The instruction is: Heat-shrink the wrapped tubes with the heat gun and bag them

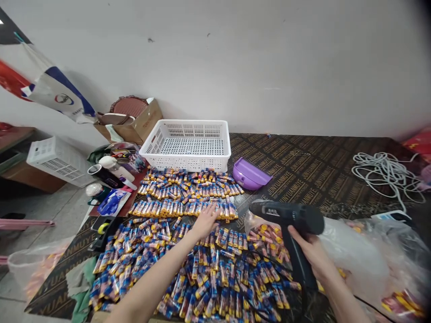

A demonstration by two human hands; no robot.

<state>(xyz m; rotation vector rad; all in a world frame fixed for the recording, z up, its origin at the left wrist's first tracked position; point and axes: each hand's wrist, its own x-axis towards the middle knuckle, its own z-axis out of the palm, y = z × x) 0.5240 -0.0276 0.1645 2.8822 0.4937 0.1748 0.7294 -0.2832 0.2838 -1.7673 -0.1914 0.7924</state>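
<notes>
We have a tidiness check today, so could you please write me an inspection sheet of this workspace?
Surface: dark lettered table, largely covered.
Job's things: small wrapped tubes spread in rows and a loose pile; black heat gun.
Clutter: white basket, purple scoop, plastic bags, bottles, tape.
Hands: left hand rests on the tubes, fingers open; right hand grips the heat gun's handle.
Cables: coiled white cable at the right.
Surroundings: white wall, cardboard box.
</notes>
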